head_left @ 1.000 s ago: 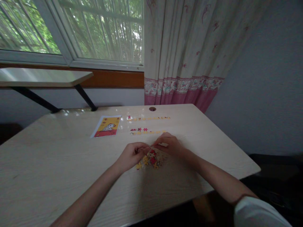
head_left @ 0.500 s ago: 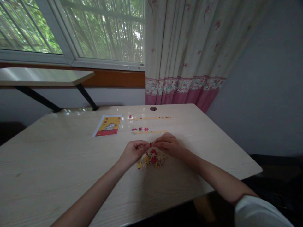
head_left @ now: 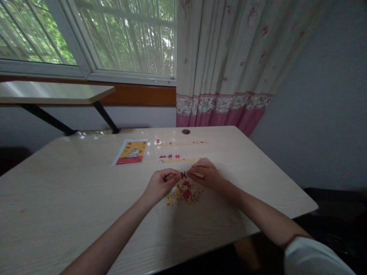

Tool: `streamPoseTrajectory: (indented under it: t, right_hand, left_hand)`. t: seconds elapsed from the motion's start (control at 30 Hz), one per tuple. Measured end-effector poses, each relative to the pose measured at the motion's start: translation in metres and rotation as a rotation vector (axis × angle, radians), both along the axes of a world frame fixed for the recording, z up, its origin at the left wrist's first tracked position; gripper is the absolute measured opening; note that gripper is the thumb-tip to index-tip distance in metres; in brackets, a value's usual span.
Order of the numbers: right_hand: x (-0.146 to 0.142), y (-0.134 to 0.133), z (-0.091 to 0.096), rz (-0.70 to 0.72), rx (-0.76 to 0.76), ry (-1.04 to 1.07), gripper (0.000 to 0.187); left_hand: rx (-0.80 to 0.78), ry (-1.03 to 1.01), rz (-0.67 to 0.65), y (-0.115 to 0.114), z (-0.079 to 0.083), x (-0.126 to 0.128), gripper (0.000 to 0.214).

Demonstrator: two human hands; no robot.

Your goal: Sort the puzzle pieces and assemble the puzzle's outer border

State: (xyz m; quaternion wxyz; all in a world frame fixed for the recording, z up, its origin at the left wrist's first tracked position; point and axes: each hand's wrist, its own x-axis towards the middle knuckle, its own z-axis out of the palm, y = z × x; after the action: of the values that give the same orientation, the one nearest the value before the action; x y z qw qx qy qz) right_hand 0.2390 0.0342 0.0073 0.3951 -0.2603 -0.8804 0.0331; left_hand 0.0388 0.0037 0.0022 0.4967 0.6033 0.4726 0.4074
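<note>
My left hand (head_left: 159, 184) and my right hand (head_left: 204, 173) meet fingertip to fingertip over a small heap of red and yellow puzzle pieces (head_left: 183, 193) on the light wooden table (head_left: 71, 198). Both hands are closed in a pinch on a small red puzzle piece (head_left: 183, 175) held between them just above the heap. Beyond the hands lie two rows of joined pieces, a near row (head_left: 177, 158) and a far row (head_left: 181, 143).
A yellow and red picture card (head_left: 131, 151) lies flat at the back left of the rows. A round cable hole (head_left: 186, 131) sits near the table's far edge. A shelf on black brackets (head_left: 54, 93) stands under the window; a pink-hemmed curtain (head_left: 223, 65) hangs behind.
The hands have stayed over the heap. The red piece between the fingertips now shows more plainly, and the right hand has shifted slightly up and back.
</note>
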Motion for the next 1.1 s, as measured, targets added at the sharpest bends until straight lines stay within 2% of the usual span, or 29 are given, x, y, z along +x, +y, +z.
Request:
streamPoseTrajectory:
  t: [0.13, 0.3, 0.37, 0.57, 0.73, 0.9, 1.1]
  right_hand:
    - [0.005, 0.003, 0.003, -0.055, 0.012, 0.021, 0.015]
    - [0.023, 0.015, 0.004, -0.323, 0.033, 0.204, 0.02]
    - [0.028, 0.021, 0.002, -0.375, 0.045, 0.247, 0.02]
    - [0.032, 0.025, -0.001, -0.415, 0.038, 0.242, 0.019]
    - [0.037, 0.032, 0.0, -0.411, 0.032, 0.223, 0.017]
    - [0.033, 0.056, -0.002, -0.355, -0.117, 0.139, 0.011]
    - [0.001, 0.08, -0.01, -0.365, -0.378, -0.012, 0.012]
  left_hand:
    - [0.022, 0.034, 0.013, 0.0, 0.0, -0.002, 0.033]
    - [0.117, 0.237, -0.033, 0.002, 0.001, -0.01, 0.027]
    - [0.14, 0.322, -0.063, 0.003, 0.001, -0.014, 0.027]
    - [0.201, 0.414, -0.097, 0.01, -0.003, -0.024, 0.028]
    - [0.215, 0.416, -0.121, 0.013, -0.007, -0.028, 0.027]
    - [0.212, 0.401, -0.132, 0.012, -0.006, -0.027, 0.025]
    - [0.202, 0.399, -0.118, 0.011, -0.004, -0.026, 0.026]
